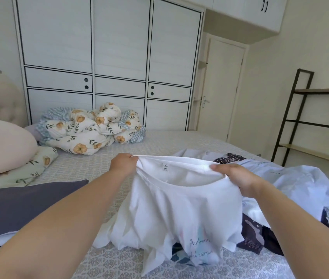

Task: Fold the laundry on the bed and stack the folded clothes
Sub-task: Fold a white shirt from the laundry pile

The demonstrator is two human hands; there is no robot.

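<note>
Both hands hold a white T-shirt up by its neckline above the bed.

The left hand [123, 163] pinches one side of the neck opening of the white T-shirt [176, 208] with curled fingers, and the right hand [234, 176] grips the other side with fingers and thumb closed on the cloth — the collar is stretched between them with the size label showing. The shirt hangs down from the hands, and its lower end rests bunched on the patterned bed [103, 166]. Just right of the shirt lies a heap of unfolded laundry, a pale blue shirt [292, 182] on top of dark patterned fabric [254, 236]. Left of the shirt lies a flat grey-purple cloth [22, 204]. Beyond the shirt, well apart at the far side of the bed, sits a bundled floral duvet [91, 129].
</note>
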